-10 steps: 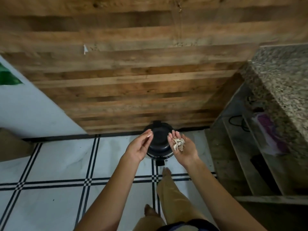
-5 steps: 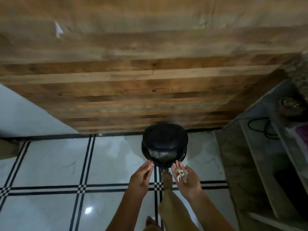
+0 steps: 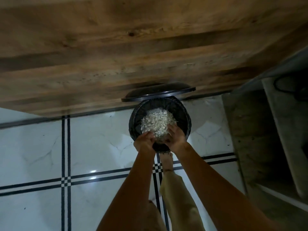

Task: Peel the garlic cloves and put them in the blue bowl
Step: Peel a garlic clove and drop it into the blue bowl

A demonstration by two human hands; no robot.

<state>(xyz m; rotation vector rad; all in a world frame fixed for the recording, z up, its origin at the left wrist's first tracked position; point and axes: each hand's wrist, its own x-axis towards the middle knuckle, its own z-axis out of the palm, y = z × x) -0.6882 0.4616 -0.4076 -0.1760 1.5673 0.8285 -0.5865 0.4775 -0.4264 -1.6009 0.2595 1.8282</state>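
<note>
Both hands reach forward and down over an open black bin (image 3: 186,119) on the floor: the left hand (image 3: 144,141) and right hand (image 3: 177,137) sit close together at the near rim, fingers curled inward above the opening, and motion blur makes it impossible to tell whether they still pinch anything. Behind the bin rises a wide wall of wooden planks (image 3: 116,52), filling the upper half of the view. Below it spreads a white tiled floor (image 3: 36,147) crossed by dark double lines. At the right edge stands a grey concrete shelf unit (image 3: 273,130), dim and blurred. The bin's lid (image 3: 158,95) is tipped up against the planks. Inside the bin lies a pale heap of garlic peels (image 3: 157,122), just beyond the fingertips. A bare foot (image 3: 165,161) is planted at the bin's base, with a tan trouser leg (image 3: 178,192) below it. Neither cloves nor the blue bowl are visible.
</note>
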